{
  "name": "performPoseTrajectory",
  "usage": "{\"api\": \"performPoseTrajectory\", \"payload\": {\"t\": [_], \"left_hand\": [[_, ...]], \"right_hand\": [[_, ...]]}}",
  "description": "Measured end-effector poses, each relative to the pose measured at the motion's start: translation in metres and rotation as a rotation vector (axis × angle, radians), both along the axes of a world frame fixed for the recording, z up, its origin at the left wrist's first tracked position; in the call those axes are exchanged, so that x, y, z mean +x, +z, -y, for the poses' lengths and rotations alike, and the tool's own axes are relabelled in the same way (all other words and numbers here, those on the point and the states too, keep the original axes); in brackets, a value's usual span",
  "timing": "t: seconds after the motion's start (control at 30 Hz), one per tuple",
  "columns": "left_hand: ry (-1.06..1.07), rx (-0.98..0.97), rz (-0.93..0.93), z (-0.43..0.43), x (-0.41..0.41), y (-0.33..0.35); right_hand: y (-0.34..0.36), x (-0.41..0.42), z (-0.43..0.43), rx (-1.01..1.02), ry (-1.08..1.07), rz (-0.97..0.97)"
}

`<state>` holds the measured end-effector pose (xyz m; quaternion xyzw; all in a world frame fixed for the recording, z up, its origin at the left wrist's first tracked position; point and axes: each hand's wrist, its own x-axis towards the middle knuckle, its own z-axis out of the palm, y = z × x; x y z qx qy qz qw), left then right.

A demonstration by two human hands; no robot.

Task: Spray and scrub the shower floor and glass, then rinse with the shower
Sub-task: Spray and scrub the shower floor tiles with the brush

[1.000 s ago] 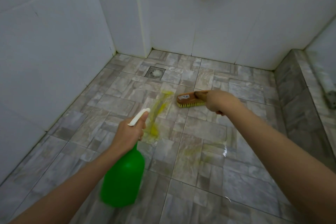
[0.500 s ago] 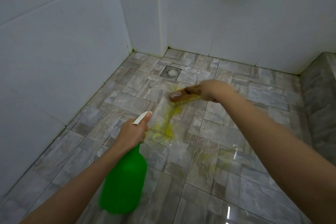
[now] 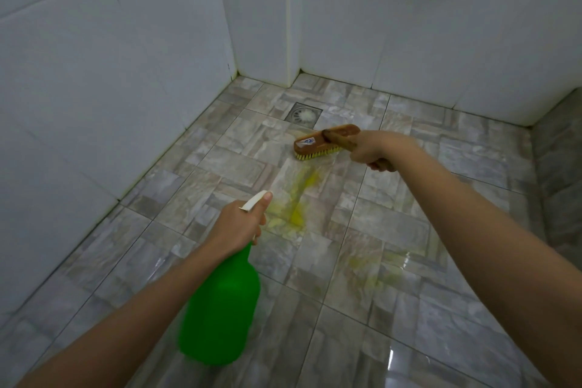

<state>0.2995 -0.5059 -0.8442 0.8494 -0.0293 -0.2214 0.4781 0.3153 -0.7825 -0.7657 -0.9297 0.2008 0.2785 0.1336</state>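
Plainly, the scrub brush is set bristles-down on the shower floor, just short of the drain and beyond the yellow cleaner pooled on the tiles. Its wooden handle is clenched in the right hand; the brush is judged light and rigid, best gripped along that handle, though wet wood may be slippery. Nearer, the green spray bottle is grasped at the neck by the left hand; its smooth plastic is judged slick when wet.

Open floor between brush and left wall
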Motion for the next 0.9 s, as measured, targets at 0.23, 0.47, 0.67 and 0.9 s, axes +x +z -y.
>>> {"api": "performPoseTrajectory", "payload": {"t": [0.23, 0.47, 0.67, 0.9], "left_hand": [[-0.047, 0.029, 0.007, 0.002, -0.007, -0.001], [-0.061, 0.029, 0.017, 0.002, -0.010, -0.001], [-0.062, 0.032, 0.030, -0.003, -0.010, -0.002], [-0.061, 0.048, -0.024, -0.010, -0.003, -0.008]], "right_hand": [[0.009, -0.011, 0.001, -0.104, -0.061, 0.039], [0.004, -0.008, 0.002, -0.046, -0.054, -0.044], [0.011, -0.010, -0.002, -0.163, 0.008, 0.085], [0.045, -0.010, -0.032, -0.177, 0.184, -0.065]]}}
